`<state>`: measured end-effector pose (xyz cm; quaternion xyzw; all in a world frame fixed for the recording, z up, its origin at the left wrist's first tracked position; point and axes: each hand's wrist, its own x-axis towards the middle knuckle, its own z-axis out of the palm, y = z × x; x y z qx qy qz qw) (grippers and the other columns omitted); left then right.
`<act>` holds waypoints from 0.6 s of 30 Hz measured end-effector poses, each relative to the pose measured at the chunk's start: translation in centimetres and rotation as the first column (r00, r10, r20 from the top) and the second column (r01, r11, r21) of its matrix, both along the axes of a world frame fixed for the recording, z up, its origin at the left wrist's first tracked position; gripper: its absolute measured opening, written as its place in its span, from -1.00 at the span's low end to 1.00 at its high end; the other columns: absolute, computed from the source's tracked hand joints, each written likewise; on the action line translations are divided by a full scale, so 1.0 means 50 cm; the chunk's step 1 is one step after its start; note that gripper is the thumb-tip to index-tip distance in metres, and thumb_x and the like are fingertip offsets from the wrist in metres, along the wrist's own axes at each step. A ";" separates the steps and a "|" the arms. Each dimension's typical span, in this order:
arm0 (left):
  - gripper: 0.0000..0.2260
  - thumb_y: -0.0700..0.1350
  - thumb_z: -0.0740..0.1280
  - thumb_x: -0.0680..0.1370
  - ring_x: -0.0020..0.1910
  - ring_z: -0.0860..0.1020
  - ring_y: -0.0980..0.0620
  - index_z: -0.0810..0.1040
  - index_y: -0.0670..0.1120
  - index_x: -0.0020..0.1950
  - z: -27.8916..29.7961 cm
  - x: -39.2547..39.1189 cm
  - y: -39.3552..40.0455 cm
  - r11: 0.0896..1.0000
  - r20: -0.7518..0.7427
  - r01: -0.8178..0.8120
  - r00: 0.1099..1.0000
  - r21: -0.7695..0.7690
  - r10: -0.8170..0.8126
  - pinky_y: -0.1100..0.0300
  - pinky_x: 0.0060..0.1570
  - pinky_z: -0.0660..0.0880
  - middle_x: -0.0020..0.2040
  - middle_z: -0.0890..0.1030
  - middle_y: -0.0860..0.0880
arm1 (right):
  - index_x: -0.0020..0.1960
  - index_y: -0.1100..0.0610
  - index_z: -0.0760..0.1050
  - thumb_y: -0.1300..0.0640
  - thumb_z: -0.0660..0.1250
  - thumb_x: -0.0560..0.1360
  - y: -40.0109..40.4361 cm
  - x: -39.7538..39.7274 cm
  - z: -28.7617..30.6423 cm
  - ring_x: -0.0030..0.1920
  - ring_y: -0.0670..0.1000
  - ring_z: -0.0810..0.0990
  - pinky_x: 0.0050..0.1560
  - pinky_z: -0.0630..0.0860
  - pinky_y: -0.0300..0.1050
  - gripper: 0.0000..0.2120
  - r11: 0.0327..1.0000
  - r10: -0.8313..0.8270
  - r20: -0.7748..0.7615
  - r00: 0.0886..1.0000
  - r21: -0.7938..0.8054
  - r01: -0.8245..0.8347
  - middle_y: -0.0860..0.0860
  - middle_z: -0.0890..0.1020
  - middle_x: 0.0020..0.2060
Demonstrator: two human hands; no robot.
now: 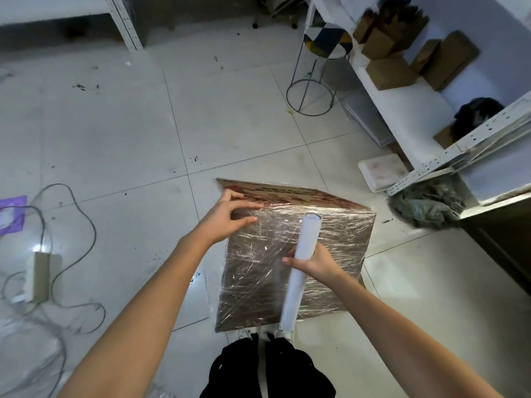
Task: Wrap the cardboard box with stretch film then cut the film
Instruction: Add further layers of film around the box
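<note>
A brown cardboard box, its upper face already sheathed in glossy, wrinkled clear stretch film, stands on the pale tiled floor just in front of my feet, one printed red-and-white flap at its far edge bare of film. My right hand is closed around the middle of a long white film roll, which lies tilted across the box's top, its open tube end pointing away from me. My left hand rests at the box's far left corner, fingers spread and pressing flat on the film near the flap, clamped on nothing. My black trouser legs and white shoes show below the box. To the left on the floor lie a white power strip and looping grey cables. To the right stands white metal shelving holding small brown cartons, with a grey-green rag mop at its foot and a wire-framed stool beyond.
</note>
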<state>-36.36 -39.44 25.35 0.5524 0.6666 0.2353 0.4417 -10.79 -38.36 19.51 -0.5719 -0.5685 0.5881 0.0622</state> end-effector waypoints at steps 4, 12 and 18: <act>-0.86 -0.06 0.45 0.45 0.15 0.35 0.15 0.64 0.10 -0.02 0.002 0.014 0.011 0.997 -0.026 -0.078 0.997 0.013 0.078 0.26 0.20 0.27 0.14 0.39 0.02 | 0.00 0.24 0.54 -0.04 0.57 0.26 -0.013 -0.002 -0.008 -0.08 0.03 0.62 -0.17 0.56 -0.17 -0.52 1.000 0.013 0.002 1.000 -0.011 -0.013 0.09 0.64 -0.11; -0.81 -0.10 0.46 0.44 0.08 0.37 0.21 0.63 0.06 0.03 0.005 0.013 0.007 0.998 0.001 -0.069 0.998 -0.002 0.069 0.28 0.27 0.27 0.14 0.35 0.02 | -0.04 0.21 0.56 -0.08 0.59 0.22 -0.016 -0.003 -0.023 -0.10 0.02 0.64 -0.21 0.53 -0.19 -0.52 0.999 -0.042 -0.015 0.999 0.001 0.042 0.08 0.66 -0.14; -0.71 -0.10 0.46 0.42 0.24 0.28 0.12 0.60 0.18 0.09 0.006 0.008 0.008 0.999 0.003 -0.016 1.000 -0.049 0.016 0.24 0.34 0.17 0.23 0.30 0.01 | -0.07 0.20 0.57 -0.19 0.58 0.11 -0.007 0.000 -0.027 -0.10 0.03 0.65 -0.11 0.59 -0.06 -0.41 0.999 -0.051 -0.030 0.998 -0.006 0.050 0.09 0.67 -0.15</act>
